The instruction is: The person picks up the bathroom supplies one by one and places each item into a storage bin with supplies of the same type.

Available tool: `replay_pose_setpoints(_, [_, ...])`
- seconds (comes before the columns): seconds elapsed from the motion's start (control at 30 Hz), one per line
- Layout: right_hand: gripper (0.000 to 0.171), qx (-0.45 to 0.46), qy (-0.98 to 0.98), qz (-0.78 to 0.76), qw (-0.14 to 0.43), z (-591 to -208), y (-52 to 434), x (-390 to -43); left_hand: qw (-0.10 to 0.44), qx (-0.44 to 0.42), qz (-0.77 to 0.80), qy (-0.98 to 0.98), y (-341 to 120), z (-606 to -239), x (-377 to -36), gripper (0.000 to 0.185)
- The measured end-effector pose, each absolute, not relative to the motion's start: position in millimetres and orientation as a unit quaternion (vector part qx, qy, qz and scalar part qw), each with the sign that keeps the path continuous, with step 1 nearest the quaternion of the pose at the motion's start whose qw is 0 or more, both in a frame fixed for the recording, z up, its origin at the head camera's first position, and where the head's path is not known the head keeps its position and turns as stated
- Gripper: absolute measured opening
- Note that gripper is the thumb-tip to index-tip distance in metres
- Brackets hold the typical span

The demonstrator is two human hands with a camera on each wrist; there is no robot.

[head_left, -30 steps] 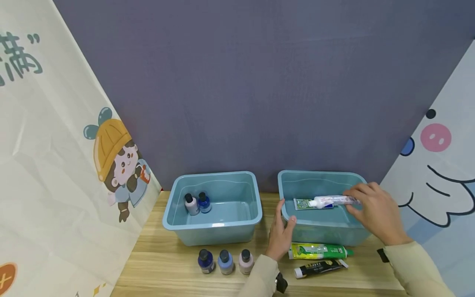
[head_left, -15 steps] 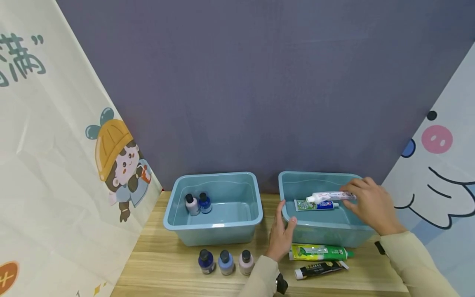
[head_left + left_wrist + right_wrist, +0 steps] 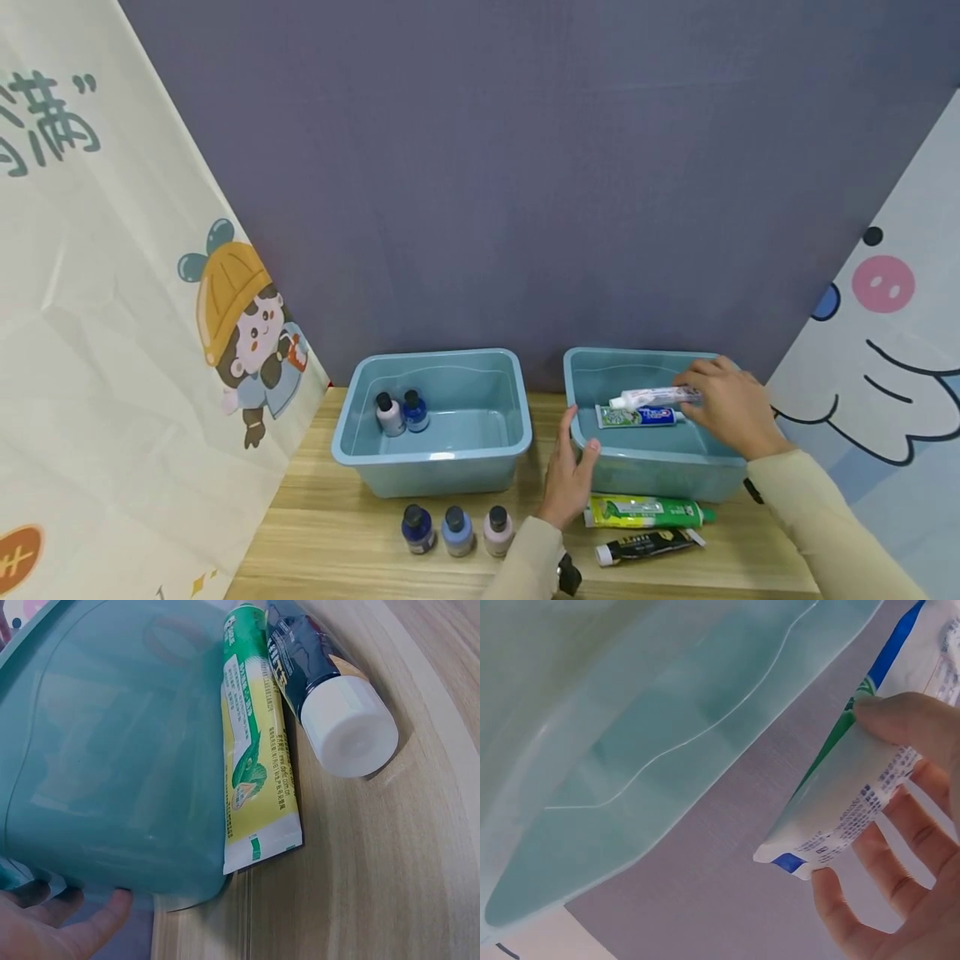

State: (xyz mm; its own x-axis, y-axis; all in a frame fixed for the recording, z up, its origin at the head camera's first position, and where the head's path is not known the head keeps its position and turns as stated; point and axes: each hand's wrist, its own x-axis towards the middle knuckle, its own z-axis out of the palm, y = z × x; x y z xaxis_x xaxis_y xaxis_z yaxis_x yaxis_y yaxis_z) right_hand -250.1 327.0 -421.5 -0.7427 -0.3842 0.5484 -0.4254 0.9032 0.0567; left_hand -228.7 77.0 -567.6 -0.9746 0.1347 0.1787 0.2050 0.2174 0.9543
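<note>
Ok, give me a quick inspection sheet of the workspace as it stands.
Surface: wooden table.
Job's things: white toothpaste tube held over right bin; another tube lies inside it.
Clutter: green tube and black tube in front of that bin; three small bottles on the table; two bottles in left bin.
Grippers: right hand pinches the white tube; left hand rests on the right bin's corner.
Cables: nothing seen.
Surroundings: grey backdrop, cartoon banners either side.

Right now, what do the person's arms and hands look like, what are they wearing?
Both arms are in long, pale beige sleeves that reach the wrists. The left hand and right hand are bare, with no gloves or rings visible. A small black device sits at each wrist, one below the left cuff and one at the right cuff.
</note>
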Motion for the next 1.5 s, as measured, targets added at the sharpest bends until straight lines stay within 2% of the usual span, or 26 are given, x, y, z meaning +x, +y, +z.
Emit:
replay_pose_setpoints(0.57, [0.028, 0.209, -0.955, 0.022, 0.21, -428, 320, -269, 0.035, -0.11, -0.617, -0.778, 77, -569, -230, 0.058])
replay_pose_setpoints(1.0, [0.024, 0.189, -0.974, 0.031, 0.117, -426, 324, -287, 0.04, -0.113, -0.621, -0.775, 78, -571, -231, 0.058])
replay_pose_setpoints(1.5, [0.023, 0.164, -0.983, 0.042, 0.07, -431, 327, -309, 0.037, -0.11, -0.617, -0.778, 79, -573, -231, 0.059])
